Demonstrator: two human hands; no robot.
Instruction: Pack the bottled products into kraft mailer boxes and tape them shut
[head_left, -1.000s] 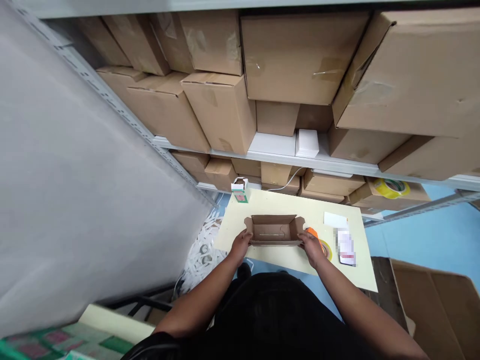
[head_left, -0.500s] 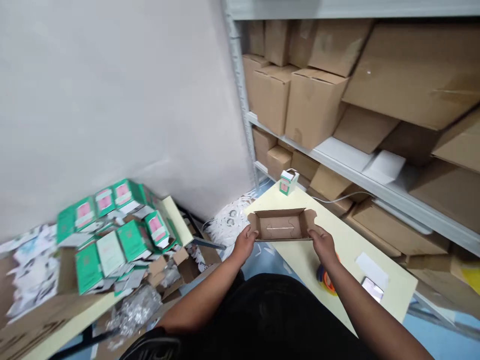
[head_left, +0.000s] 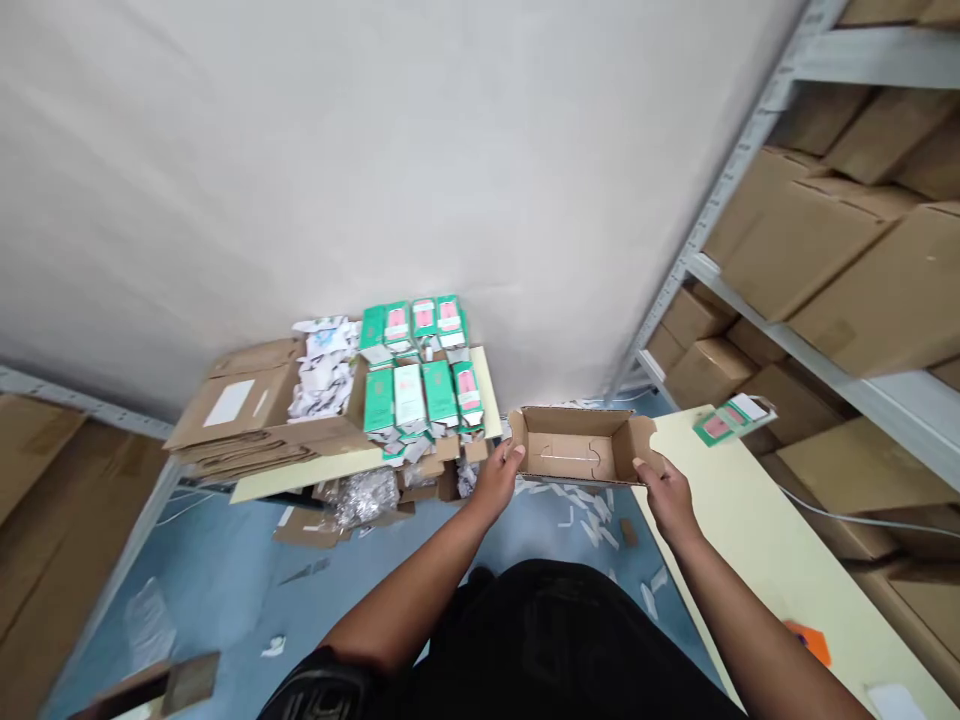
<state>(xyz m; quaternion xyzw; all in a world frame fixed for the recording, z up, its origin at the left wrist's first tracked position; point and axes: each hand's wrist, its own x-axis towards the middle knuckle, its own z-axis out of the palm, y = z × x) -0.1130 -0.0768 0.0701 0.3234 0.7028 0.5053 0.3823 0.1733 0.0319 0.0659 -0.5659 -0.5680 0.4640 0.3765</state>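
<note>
Between my two hands is a shallow brown cardboard box (head_left: 574, 458), open at the top, with nothing inside it but slots and a pale line on its bottom. My left hand (head_left: 498, 478) grips its left end, thumb over the near corner. At the right end my right hand (head_left: 666, 492) pinches the side flap with the thumb on top. The box hangs in the air in front of my body, over the gap between two tables. Several green and white small boxes (head_left: 409, 395) stand on the table to its left.
A big carton (head_left: 247, 400) of crumpled paper sits on the left table. One green box (head_left: 731, 420) lies on the right cream table (head_left: 739, 515), near an orange object (head_left: 810, 641). Shelves with cartons (head_left: 806, 230) rise at the right. Paper scraps (head_left: 589, 508) litter the blue floor.
My view has swung left, bringing the carton of paper and the green boxes nearer the middle. Both hands still hold the brown box, now beyond the right table's edge.
</note>
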